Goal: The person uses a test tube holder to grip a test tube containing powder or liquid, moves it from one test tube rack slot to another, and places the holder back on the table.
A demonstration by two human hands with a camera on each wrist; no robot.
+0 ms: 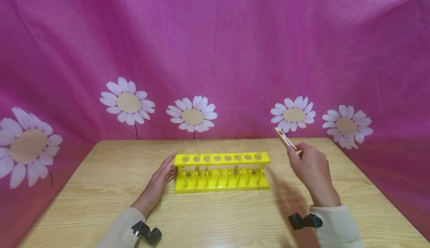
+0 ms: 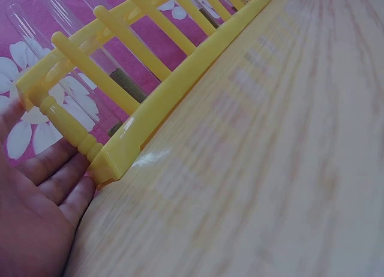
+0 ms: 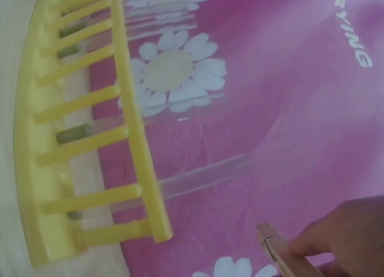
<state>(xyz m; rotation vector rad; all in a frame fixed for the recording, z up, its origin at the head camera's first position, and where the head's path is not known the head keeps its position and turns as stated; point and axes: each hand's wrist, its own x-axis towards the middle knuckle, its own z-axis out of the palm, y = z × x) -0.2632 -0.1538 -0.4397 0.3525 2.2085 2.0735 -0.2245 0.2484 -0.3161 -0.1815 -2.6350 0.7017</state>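
Note:
A yellow test tube rack [image 1: 221,189] stands upright on the table, and several clear test tubes [image 3: 204,176] sit in its holes. Dark greenish-brown matter [image 2: 127,85] lies at the bottom of some tubes. My left hand [image 1: 158,182] rests against the rack's left end, its fingers [image 2: 63,175] stretched out and touching the end post and base. To the right of the rack, raised above the table, my right hand [image 1: 312,169] pinches a wooden test tube holder [image 1: 284,139] with a wire spring. Its tip points up and left, apart from the rack and tubes.
Light wood-grain table [image 1: 221,218] extends on all sides of the rack. A pink cloth with white daisies [image 1: 215,53] hangs behind and beside the table. A row of yellow pegs [image 1: 217,180] rises from the rack's base along its front.

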